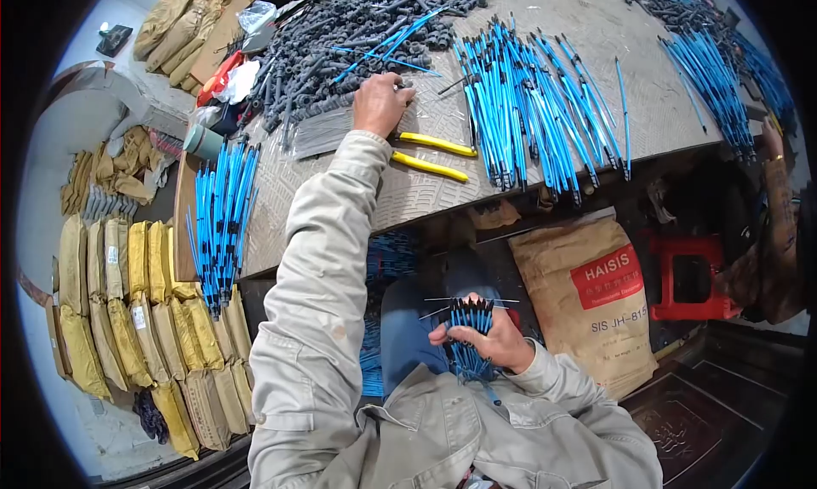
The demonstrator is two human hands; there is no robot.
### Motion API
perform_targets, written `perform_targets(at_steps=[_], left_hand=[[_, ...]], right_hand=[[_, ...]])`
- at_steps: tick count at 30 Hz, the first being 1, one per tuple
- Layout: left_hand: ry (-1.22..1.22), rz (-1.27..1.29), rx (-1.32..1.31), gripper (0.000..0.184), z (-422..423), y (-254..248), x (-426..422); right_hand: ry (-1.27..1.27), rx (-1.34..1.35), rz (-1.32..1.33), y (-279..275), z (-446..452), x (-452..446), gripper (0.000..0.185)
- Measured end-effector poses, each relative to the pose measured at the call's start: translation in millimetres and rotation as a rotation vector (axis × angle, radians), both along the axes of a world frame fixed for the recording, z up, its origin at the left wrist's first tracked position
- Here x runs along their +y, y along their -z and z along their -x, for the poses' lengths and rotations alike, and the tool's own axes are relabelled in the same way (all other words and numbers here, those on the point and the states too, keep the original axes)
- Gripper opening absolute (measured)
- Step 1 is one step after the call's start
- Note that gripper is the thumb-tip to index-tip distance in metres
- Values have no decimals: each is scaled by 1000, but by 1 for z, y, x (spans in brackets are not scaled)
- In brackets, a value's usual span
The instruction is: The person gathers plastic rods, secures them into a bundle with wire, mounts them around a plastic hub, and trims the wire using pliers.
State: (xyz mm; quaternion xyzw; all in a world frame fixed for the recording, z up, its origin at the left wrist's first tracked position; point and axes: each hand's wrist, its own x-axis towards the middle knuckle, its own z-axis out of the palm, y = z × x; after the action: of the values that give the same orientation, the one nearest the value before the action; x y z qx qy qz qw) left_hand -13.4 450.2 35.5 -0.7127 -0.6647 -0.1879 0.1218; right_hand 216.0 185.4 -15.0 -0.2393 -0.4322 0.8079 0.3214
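My left hand (383,104) is stretched out over the table, its fingers curled at the near edge of a pile of black plastic fittings (357,42). What they grip, if anything, is hidden. Just beside that hand lie pliers with yellow handles (434,143), and a sheaf of thin grey rods (319,133) is to its left. Over my lap, my right hand (500,343) wraps round a bundle of blue sticks with black tips (470,317). A few thin rods (471,300) lie crosswise at the bundle's top.
More blue sticks (536,106) lie bunched on the table (417,201), with another bunch (223,221) over its left edge. A printed brown sack (587,297) and a red stool (688,276) stand at right. Another person's arm (779,187) shows at far right. Stacked yellow packages (140,297) line the left.
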Motion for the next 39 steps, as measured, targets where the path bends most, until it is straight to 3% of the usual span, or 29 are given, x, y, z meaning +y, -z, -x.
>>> perform_targets(at_steps=[3,5,6,8,12,17,25,29,33,36,39], left_hand=[[259,342,-1098,38,-3,-20,-41],[389,459,-1476,34,-11,-37,-106],[330,488,-1493,34,-13,-29,-143],[304,660,-1856,30,-20,-15,-207],[161,699,-2208,38,-29,14,-283],[197,592,-2263,33,-34,8,-312],[112,520,-2045,39,-37,-1,-328],[149,485,-2289,37,-38,-4,-334],[254,353,-2212,39,-48,-5,-342],[177,208,-1926,44,-57,-12,-344],[171,221,-1843,47,-57,-16,-348]], right_hand=[[30,56,124,-4,-2,-4,13],[-8,-30,45,-10,-3,-3,14],[-10,-38,51,-13,-2,-5,15],[-19,-34,16,-11,1,-9,18],[26,-13,27,-14,3,-18,26],[39,14,-32,-18,13,-29,29],[35,-22,-112,-19,17,-39,32],[20,-46,-176,-20,18,-41,29],[73,-54,-191,-24,21,-44,26],[105,-87,-244,-27,22,-45,24],[98,-142,-319,-30,21,-45,23]])
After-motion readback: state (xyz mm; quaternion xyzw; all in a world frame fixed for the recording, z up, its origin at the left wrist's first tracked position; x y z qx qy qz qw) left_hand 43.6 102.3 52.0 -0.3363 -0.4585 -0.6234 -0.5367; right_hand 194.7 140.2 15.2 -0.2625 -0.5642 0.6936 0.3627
